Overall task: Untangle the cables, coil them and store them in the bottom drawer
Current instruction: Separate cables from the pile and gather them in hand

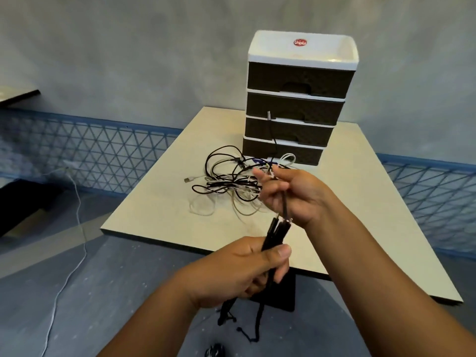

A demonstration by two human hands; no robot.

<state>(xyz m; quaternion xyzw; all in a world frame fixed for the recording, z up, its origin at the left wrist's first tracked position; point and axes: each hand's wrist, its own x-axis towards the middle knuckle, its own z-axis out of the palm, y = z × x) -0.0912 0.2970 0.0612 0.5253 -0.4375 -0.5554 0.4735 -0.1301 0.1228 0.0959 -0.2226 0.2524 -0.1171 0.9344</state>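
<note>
While a black cable [277, 228] is folded into a bundle at lower centre, it is gripped by the left hand [239, 269], fingers and thumb curled round the doubled strands so the loops cannot spring apart. Its upper run is pinched by the right hand [291, 194] just above, apparently to feed the next loop under tension. The bundle's tails are left hanging below the left hand. At mid-frame the tangle [231, 181] of black and white cables is left on the table [154, 202], touching the foot of the drawer unit [296, 99]. The bottom drawer [283, 150] is seen shut, so storing is judged not yet begun.
</note>
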